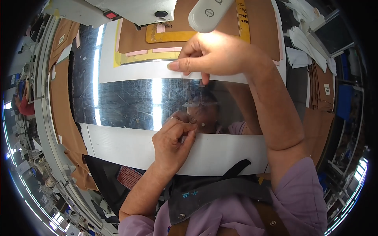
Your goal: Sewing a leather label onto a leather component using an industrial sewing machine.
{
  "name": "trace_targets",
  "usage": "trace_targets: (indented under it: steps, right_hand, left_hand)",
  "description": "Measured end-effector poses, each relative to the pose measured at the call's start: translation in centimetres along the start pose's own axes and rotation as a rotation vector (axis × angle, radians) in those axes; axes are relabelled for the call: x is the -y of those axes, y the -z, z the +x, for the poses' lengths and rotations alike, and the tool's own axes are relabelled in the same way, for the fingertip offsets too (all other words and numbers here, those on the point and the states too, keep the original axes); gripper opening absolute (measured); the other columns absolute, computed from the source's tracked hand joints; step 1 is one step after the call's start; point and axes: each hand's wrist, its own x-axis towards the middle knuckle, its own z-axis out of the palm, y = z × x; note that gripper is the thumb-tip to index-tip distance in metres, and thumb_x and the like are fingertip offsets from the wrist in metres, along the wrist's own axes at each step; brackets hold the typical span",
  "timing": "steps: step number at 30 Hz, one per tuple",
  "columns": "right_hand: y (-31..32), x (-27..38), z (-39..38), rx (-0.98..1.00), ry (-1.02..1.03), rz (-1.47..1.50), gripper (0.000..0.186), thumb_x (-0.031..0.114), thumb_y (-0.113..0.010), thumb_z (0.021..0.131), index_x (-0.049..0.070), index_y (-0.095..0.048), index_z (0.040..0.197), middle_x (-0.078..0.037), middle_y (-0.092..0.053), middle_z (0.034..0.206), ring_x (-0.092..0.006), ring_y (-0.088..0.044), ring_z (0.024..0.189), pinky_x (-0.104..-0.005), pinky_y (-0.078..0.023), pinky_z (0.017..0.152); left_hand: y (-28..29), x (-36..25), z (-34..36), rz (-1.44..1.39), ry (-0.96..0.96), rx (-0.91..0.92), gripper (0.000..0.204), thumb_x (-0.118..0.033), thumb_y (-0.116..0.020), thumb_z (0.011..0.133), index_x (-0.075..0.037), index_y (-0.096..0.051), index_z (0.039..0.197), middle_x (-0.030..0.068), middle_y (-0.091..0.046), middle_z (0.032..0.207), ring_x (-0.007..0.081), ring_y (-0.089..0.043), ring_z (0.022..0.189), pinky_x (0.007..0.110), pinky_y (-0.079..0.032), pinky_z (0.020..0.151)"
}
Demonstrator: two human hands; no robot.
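My left hand (173, 137) is at the near edge of a shiny, scratched metal plate (126, 100). Its thumb and forefinger are pinched together, and whatever is between them is too small to make out. Farther off, my right hand (212, 55) is over the white border (138, 72) of a flat template. Its thumb points left against the bent forefinger, while another finger hangs down toward the plate. I cannot make out anything between these fingers. Beyond it, a yellow frame (157, 37) lies on brown material (134, 43) with pink strips.
A white machine head (145, 11) overhangs at the far left, and a white lamp (206, 17) is above my right hand. Brown pieces (61, 98) line the left side; more brown pieces (321, 86) and white sheets (301, 51) are at the right.
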Motion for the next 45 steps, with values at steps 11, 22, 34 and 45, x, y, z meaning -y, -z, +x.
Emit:
trace_targets:
  steps: [11,22,34,45]
  right_hand:
    - [-9.8,-3.0,-11.6,-0.123,0.001,0.865,0.025,0.019,-0.058,0.105,-0.001,-0.068,0.095,-0.002,-0.063,0.071,-0.0041,-0.05,0.056,-0.0188,-0.039,0.051]
    - [-10.7,-4.5,-16.4,-0.317,0.075,0.445,0.012,0.006,-0.064,0.096,-0.004,-0.07,0.098,-0.007,-0.069,0.083,-0.0117,-0.063,0.073,-0.0264,-0.051,0.067]
    - [-6.3,-3.2,-9.8,-0.268,0.032,0.046,0.012,0.011,-0.069,0.092,-0.001,-0.071,0.095,-0.012,-0.07,0.079,-0.0187,-0.067,0.068,-0.0323,-0.051,0.063]
    - [-2.7,-5.5,1.4,-0.847,0.391,-0.454,0.015,0.015,-0.072,0.091,0.0,-0.071,0.092,-0.013,-0.069,0.078,-0.0234,-0.067,0.066,-0.0362,-0.052,0.062]
  left_hand:
    - [2.3,-2.0,-0.3,0.217,-0.3,0.383,0.014,-0.008,-0.081,0.075,-0.011,-0.071,0.084,0.0033,-0.061,0.081,0.0215,-0.064,0.076,0.034,-0.05,0.072]
    - [-0.6,-6.5,3.9,0.013,-0.731,0.373,0.044,-0.002,-0.07,0.073,-0.001,-0.059,0.116,0.0161,-0.059,0.126,0.0353,-0.061,0.118,0.048,-0.048,0.103]
    - [-0.4,0.5,4.5,-0.081,-0.141,0.082,0.011,-0.001,-0.08,0.083,-0.006,-0.078,0.092,0.0057,-0.072,0.087,0.0143,-0.069,0.078,0.026,-0.056,0.067]
    - [0.0,2.1,16.7,0.092,-0.183,-0.419,0.012,-0.016,-0.08,0.083,-0.006,-0.081,0.091,0.004,-0.07,0.079,0.014,-0.064,0.066,0.029,-0.048,0.061]
